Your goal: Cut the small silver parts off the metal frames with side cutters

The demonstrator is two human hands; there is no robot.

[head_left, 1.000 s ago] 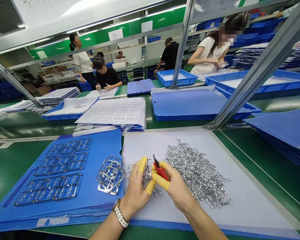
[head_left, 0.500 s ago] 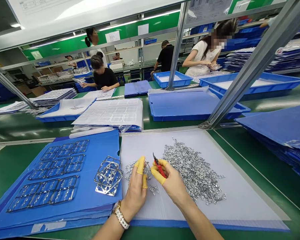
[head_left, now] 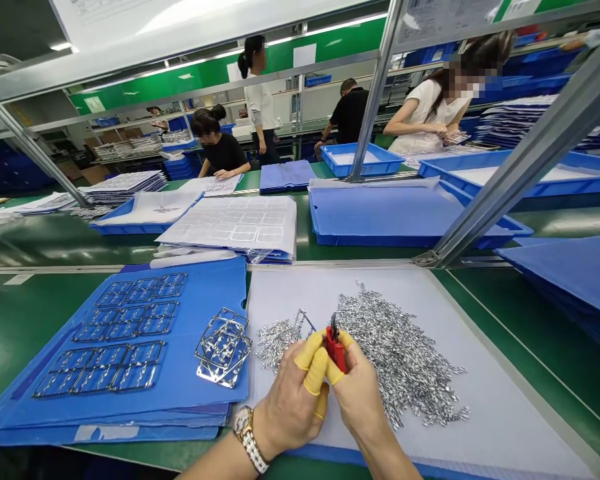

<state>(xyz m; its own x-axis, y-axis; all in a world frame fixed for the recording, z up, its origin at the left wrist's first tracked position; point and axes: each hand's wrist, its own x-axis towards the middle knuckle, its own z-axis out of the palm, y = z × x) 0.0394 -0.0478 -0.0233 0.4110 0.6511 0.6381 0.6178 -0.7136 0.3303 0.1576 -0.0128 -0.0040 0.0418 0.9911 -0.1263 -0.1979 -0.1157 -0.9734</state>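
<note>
Left hand (head_left: 296,385) has been brought beside red cutters (head_left: 335,350), gripped points-to-twelve-o'clock by right fingers (head_left: 335,371), seemingly for control; left grasp cannot be told.

The right hand (head_left: 359,385) grips red cutters (head_left: 336,352) at lower centre, left hand (head_left: 296,393) close beside; small metal pieces (head_left: 405,363) heap right of centre; frames (head_left: 121,367) lie lower left.

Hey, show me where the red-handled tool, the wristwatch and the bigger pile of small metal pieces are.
Red-handled tool (head_left: 335,350): head view, on the red handle.
Wristwatch (head_left: 241,419): head view, on the dial.
Bigger pile of small metal pieces (head_left: 405,360): head view, mid-heap.
</note>
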